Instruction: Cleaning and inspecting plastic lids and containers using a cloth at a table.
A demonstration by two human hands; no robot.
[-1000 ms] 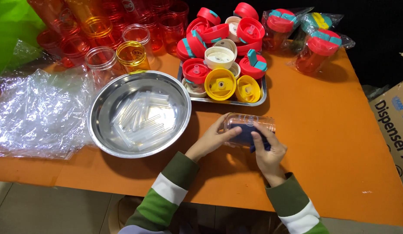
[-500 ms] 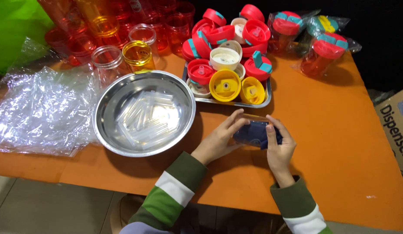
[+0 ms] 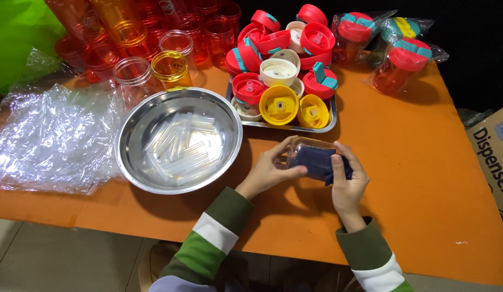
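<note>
Now, centre right of the frame: both hands meet on one clear cup (image 3: 311,157), lying on its side just above the table (image 3: 414,178).
Left hand (image 3: 270,170): curled round the cup's left end, thumb along its near side, bracing it so it cannot roll.
Right hand (image 3: 346,178): fingers pressed over a dark blue cloth (image 3: 319,162) that sits partly inside the cup and bunches out at the right end; the grip looks like a wiping hold.
Cup: tipped sideways, likely so the cloth reaches its inner wall; it is near the tray, apart from it.
Tray (image 3: 331,121): upper centre, piled with lids (image 3: 278,103) in red, yellow and cream, kept together close above the hands.
Bowl (image 3: 178,140): steel, left of the hands, holding clear straws (image 3: 181,143) lying loosely in a heap.
Cups (image 3: 154,43): red, orange and clear ones stand upright in the upper left, grouped behind the bowl.
Plastic bags (image 3: 46,140): empty clear ones, crumpled flat at the left edge.
Wrapped bottles (image 3: 397,48): upper right, finished with lids on and bagged, set aside past the tray.
Box (image 3: 492,157): cardboard, at the right edge, off the table.
</note>
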